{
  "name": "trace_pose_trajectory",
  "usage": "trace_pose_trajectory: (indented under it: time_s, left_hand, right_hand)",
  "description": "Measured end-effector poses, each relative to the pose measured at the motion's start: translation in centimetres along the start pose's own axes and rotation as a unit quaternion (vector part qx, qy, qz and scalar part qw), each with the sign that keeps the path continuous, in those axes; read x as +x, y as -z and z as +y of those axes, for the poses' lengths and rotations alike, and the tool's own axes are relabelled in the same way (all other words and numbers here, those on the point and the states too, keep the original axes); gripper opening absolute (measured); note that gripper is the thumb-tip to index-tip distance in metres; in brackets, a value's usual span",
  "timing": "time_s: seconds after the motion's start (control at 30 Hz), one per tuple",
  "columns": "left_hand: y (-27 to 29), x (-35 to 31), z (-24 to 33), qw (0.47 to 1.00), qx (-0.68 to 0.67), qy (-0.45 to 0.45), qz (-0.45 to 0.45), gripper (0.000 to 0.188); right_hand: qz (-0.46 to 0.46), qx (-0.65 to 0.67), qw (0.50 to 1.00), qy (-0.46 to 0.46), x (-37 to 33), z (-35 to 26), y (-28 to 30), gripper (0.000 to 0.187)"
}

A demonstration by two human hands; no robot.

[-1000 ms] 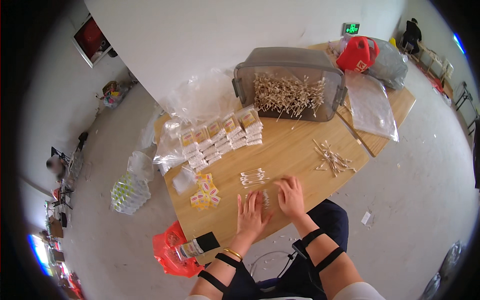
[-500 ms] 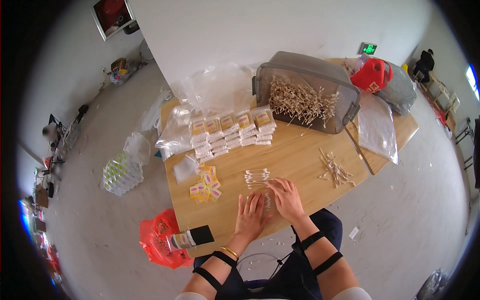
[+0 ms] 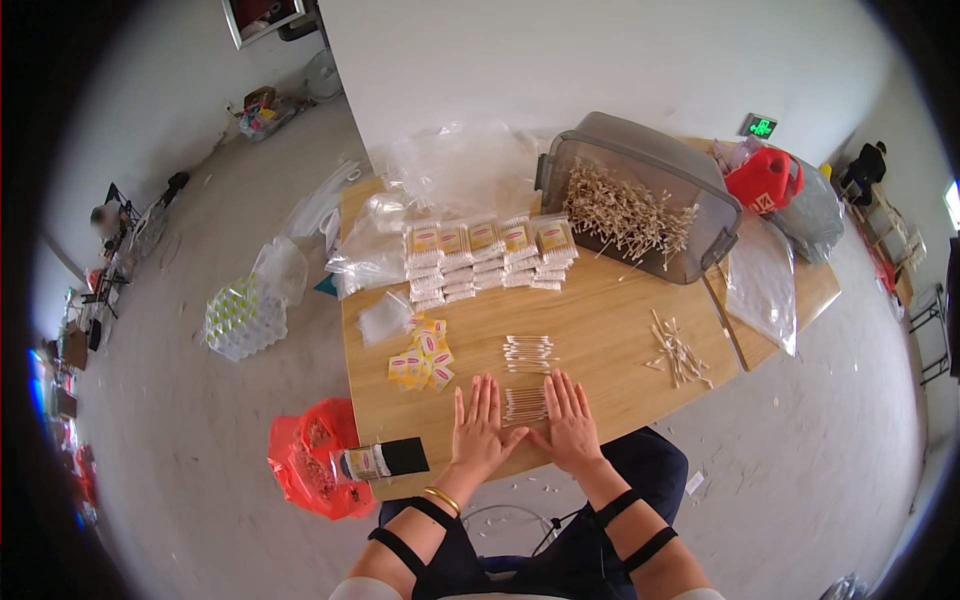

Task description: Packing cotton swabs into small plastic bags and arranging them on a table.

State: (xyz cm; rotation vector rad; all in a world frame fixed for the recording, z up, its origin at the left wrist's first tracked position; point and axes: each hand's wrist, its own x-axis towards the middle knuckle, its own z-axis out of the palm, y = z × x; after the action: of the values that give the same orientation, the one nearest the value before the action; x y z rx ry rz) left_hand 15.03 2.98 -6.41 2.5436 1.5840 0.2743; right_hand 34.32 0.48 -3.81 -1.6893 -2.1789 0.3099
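A row of cotton swabs (image 3: 525, 405) lies side by side on the table, framed by my two flat hands. My left hand (image 3: 479, 432) rests along its left end, fingers stretched out. On the opposite end is my right hand (image 3: 573, 424), also open, its fingers straight and close to the swab tips. The two thumbs meet, or nearly meet, below the row. Just beyond it lies a second row of cotton swabs (image 3: 527, 352), a little uneven. To the left of my hands is a scattered pile of small yellow-and-white cards (image 3: 424, 358).
A grey plastic bin (image 3: 640, 150) lies tipped, full of loose swabs (image 3: 630, 212). Stacked swab packs (image 3: 485, 262) stand beside it. Loose swabs (image 3: 680, 350) lie right. A red bag (image 3: 310, 462) hangs near a clear swab pack (image 3: 368, 462) at the left edge.
My hands have spread apart to the two ends of the nearer swab row, which now shows between them. The right hand's bent fingers have straightened. The whole view has shifted slightly.
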Motion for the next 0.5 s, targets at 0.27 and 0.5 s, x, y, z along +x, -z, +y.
trace_pose_trajectory:
  time_s: [0.27,0.5]
  left_hand:
    - [0.5,0.7,1.6,0.998,-0.05,0.022,0.012,0.097]
    - [-0.2,0.5,1.4,0.992,-0.107,-0.07,-0.001,0.085]
  right_hand:
    - [-0.023,-0.045,0.999,-0.008,0.1,-1.0,-2.6,0.083]
    - [-0.036,-0.087,0.996,0.006,0.3,-1.5,-2.8,0.085]
